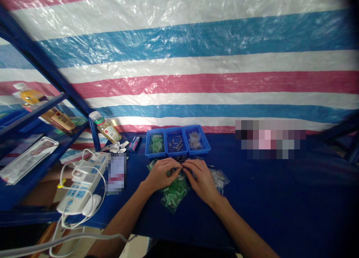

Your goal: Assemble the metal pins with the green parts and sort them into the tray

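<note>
My left hand (162,173) and my right hand (200,177) meet fingertip to fingertip over the blue table. Both are closed in a pinch; whatever lies between the fingertips is too small to make out. Under and between them are green plastic packets (174,194) with small pieces inside. A clear plastic bag (221,179) lies beside my right hand. Just behind the fingers are thin dark rods (182,158), partly hidden. Beyond stand three joined blue bins: the left bin (155,154) holds green packets, the middle bin (176,153) thin metallic rods, the right bin (200,151) clear packets.
At left lie a white power strip (74,190) with tangled cables and a blurred-out flat object (116,173). A drink bottle (106,127) and a small blue box (134,143) stand behind. A blue metal frame (78,106) borders the left; a striped sheet (210,82) hangs behind.
</note>
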The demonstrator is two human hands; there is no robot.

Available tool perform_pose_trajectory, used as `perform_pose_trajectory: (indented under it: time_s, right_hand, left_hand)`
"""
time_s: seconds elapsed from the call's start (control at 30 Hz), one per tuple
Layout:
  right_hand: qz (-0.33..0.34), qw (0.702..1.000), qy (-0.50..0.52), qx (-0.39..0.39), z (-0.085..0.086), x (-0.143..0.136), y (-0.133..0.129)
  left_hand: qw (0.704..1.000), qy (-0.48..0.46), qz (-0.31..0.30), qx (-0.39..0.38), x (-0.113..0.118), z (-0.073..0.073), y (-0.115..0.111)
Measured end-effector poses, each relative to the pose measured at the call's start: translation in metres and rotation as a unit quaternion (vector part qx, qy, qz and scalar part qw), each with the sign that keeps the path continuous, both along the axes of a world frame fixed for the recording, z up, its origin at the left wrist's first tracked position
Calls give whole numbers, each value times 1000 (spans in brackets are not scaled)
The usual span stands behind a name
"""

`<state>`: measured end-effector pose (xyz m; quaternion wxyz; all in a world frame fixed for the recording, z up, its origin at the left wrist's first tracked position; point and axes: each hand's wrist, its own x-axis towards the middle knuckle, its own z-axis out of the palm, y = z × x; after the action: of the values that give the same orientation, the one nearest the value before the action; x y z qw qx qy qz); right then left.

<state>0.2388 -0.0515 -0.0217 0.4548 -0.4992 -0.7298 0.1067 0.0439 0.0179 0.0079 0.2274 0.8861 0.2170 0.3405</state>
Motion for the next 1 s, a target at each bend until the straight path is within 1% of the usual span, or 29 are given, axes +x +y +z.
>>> perform_pose_trajectory:
  time_s: [0.17, 0.4, 0.57, 0.73, 0.87, 1.0]
  right_hand:
    - [2, 1000, 4, -4, 0, 1, 1]
    - [-2, 1000, 10, -8, 2, 2, -1]
    - [-9, 1000, 18, 1, -2, 2, -1]
    - [-2, 1000, 14, 3, -6, 1, -1]
    - [2, 1000, 8, 6, -2, 1, -2]
    - [1, 1000, -12, -15, 4, 1, -3]
  left_hand:
    - [1000, 4, -8, -9, 0, 1, 0]
    - [1000, 15, 6, -6, -1, 0, 3]
    - [1000, 26, 12, -2, -1, -2, 3]
    - [999, 45, 15, -1, -1, -1, 1]
    - [999, 38, 13, 19, 0, 0, 1]
    - [998, 38, 10, 38, 2, -2, -1]
